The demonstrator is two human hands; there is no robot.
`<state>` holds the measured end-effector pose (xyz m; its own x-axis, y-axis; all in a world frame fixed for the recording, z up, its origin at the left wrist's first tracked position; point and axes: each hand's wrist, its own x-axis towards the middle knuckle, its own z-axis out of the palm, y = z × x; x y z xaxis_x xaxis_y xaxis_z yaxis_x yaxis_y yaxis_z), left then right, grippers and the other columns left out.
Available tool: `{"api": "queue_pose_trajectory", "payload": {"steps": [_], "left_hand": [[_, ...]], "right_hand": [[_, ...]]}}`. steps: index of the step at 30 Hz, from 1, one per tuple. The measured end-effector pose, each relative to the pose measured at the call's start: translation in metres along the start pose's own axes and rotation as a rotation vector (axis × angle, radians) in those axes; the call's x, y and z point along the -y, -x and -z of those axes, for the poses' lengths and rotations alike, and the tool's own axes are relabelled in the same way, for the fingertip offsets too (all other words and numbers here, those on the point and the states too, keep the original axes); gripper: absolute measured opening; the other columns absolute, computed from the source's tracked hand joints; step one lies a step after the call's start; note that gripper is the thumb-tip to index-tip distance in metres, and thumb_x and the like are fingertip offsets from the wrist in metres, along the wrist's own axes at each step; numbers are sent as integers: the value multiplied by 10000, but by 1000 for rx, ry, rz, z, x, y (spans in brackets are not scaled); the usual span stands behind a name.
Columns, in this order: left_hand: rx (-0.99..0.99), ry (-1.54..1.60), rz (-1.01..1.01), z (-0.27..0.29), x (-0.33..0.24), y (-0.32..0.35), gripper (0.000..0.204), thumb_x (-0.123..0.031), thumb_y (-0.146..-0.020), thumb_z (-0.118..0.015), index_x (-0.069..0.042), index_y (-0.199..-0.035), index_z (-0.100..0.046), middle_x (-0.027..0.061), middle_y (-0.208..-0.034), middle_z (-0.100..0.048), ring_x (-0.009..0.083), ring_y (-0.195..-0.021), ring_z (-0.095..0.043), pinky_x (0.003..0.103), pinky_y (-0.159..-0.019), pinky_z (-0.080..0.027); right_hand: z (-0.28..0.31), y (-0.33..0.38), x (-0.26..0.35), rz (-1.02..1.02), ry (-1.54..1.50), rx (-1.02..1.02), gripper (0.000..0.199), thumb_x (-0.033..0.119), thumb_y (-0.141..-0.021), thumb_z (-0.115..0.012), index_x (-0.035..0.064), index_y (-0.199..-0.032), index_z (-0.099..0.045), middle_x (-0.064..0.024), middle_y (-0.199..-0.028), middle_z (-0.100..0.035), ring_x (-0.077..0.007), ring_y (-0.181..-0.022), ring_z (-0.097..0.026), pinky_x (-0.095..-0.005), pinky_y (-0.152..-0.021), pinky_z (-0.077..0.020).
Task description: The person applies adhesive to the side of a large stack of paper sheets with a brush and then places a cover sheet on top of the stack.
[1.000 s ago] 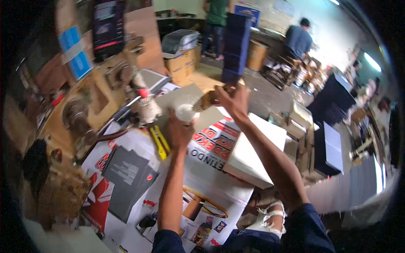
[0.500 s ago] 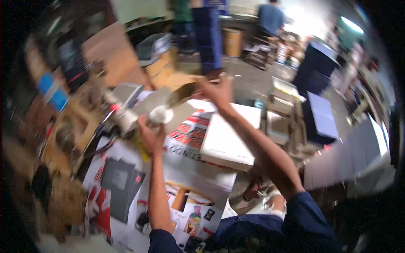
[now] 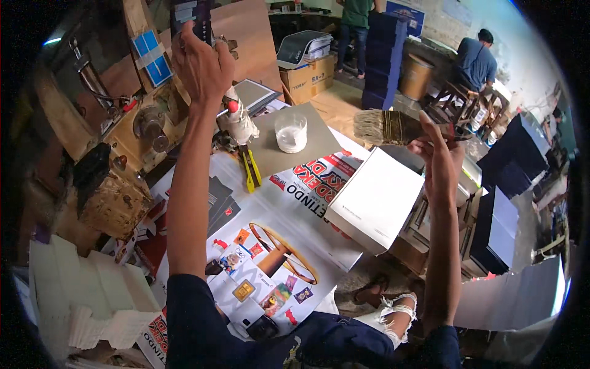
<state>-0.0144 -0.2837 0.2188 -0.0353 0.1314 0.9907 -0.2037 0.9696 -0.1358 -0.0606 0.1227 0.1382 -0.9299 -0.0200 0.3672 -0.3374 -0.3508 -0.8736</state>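
Note:
My right hand point(image 3: 439, 154) grips the handle of a wide, flat paintbrush point(image 3: 387, 127), its pale bristles pointing left above a thick white block like a stack of paper or a book point(image 3: 378, 200). My left hand point(image 3: 204, 71) is raised at the upper left, empty as far as I see, with fingers reaching up to a dark panel-like object point(image 3: 193, 17); whether it presses on it I cannot tell. A clear cup point(image 3: 291, 133) with white stuff inside stands on a grey board point(image 3: 310, 123). Beside it lies a yellow cutter knife point(image 3: 250, 168).
Printed sheets point(image 3: 295, 240) cover the table, with dark grey cards point(image 3: 220, 203) on them. A worn machine point(image 3: 117, 197) stands at the left, above stacked pale paper point(image 3: 86, 289). Dark stacks point(image 3: 491, 230) are at the right. A seated person point(image 3: 476, 61) and another standing are farther back.
My left hand has let go of the cup, which now stands on the grey board, and has moved up to the dark object. My right hand and the brush are now farther right. The view has shifted.

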Motion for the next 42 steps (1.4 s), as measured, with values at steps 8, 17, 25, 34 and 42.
{"api": "queue_pose_trajectory", "payload": {"steps": [8,17,25,34,42], "left_hand": [[60,-51,-28,-33,35,-27,636,-292,-892,-555,64,-1378,-349,282,-1212,-581,430,-1205,-445,614,-1005,-283],[111,221,-143,10,-93,-12,609,-315,-886,-566,10,-1371,-391,244,-1211,-574,405,-1215,-421,595,-980,-271],[660,865,7,23,-229,62,264,-168,-880,-619,-41,-1111,-605,174,-1081,-629,361,-1061,-586,484,-952,-401],[1053,1040,62,37,-338,143,318,-142,-984,-540,-106,-1295,-600,172,-1032,-627,323,-1021,-592,424,-942,-450],[1193,856,-47,46,-354,159,370,-270,-1019,-504,-284,-1378,-594,106,-1171,-476,281,-1056,-440,442,-972,-368]], "right_hand": [[14,7,4,-49,-36,-28,297,176,-918,-720,-79,-1067,-684,-116,-869,-708,-132,-618,-658,-235,-552,-557],[43,36,-2,-133,-260,-76,318,214,-997,-619,-18,-1213,-631,32,-762,-474,-57,-622,-454,-206,-554,-394],[152,92,-10,-90,-303,-206,418,202,-991,-611,8,-1352,-531,-105,-1359,-560,-159,-1134,-606,-250,-877,-526],[183,182,-53,-256,-401,-598,322,145,-930,-698,-25,-1188,-608,-84,-1066,-647,-136,-902,-618,-281,-777,-531],[172,227,-86,-506,-475,-534,270,162,-941,-691,40,-1144,-562,33,-866,-530,-50,-698,-483,-243,-674,-466]]}}
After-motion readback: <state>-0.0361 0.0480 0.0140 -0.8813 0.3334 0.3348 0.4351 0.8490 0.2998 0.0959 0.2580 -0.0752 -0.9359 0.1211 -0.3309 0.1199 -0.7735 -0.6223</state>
